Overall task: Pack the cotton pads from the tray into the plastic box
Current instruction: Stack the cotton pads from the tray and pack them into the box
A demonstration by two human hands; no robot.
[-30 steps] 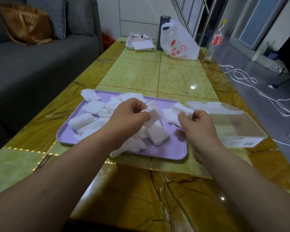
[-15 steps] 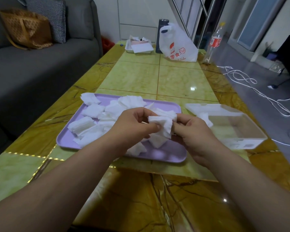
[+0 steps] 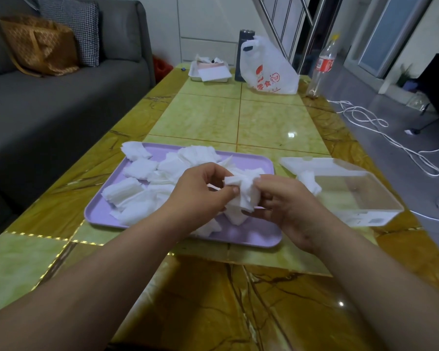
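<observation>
Both hands have drawn together since a second ago: left hand (image 3: 200, 193) and right hand (image 3: 289, 206) pinch one stack of cotton pads (image 3: 243, 193) at frame centre, above the purple tray (image 3: 251, 236); the plastic box (image 3: 352, 193) sits centre-right.

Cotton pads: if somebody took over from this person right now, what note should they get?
Hands: left hand and right hand both pinch one bunch of pads above the purple tray.
Plastic box: open, right of the tray, with what looks like one pad at its left end.
Done: hardly any packed.
Left: put this bunch in, then the many loose pads on the tray.
</observation>
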